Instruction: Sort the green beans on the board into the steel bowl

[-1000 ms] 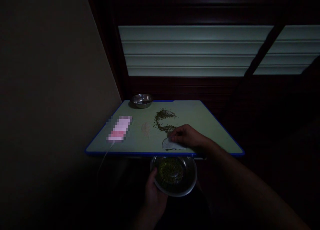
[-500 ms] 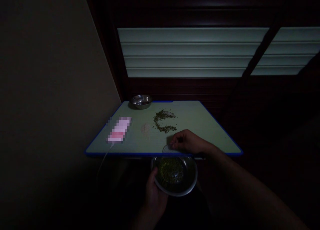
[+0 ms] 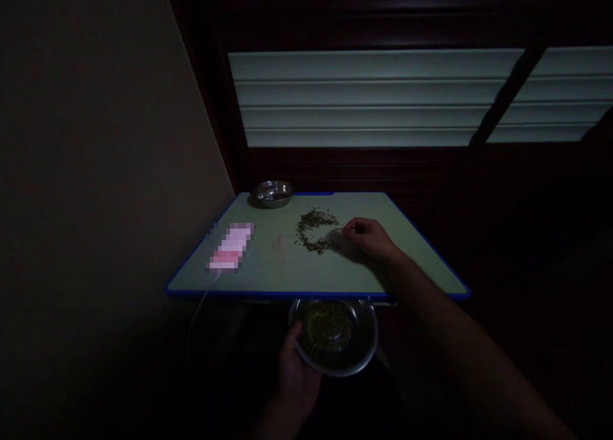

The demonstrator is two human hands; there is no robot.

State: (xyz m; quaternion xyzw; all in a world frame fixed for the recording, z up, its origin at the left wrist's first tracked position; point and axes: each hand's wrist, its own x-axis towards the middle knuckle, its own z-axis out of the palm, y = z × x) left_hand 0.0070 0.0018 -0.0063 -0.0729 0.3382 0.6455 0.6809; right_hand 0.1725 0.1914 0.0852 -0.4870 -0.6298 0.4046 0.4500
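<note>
My left hand [image 3: 299, 370] grips the near left rim of a steel bowl [image 3: 365, 357], held just below the table's front edge. Small green grains, which look like mung beans [image 3: 318, 328], cover the bowl's bottom. Over the table, my right hand [image 3: 368, 235] is closed on a thin, clear, round-edged piece [image 3: 335, 237]; the dim light hides its exact kind. That piece is at the right side of a loose, curved scatter of the same green grains [image 3: 309, 226]. To the left of them is a faint pale patch of fine bits [image 3: 281, 245].
A small steel bowl [image 3: 272, 197] stands at the table's far left corner. A blurred-out phone [image 3: 232, 245] with a white cable [image 3: 198, 306] lies on the left. The pale green table [image 3: 407, 261] has a blue rim. Behind it is a dark slatted panel; a wall is at left.
My right hand has moved from the front edge forward to the scattered grains, with the clear piece in it. The lower end of the scatter looks shorter on its right. My left hand stays put.
</note>
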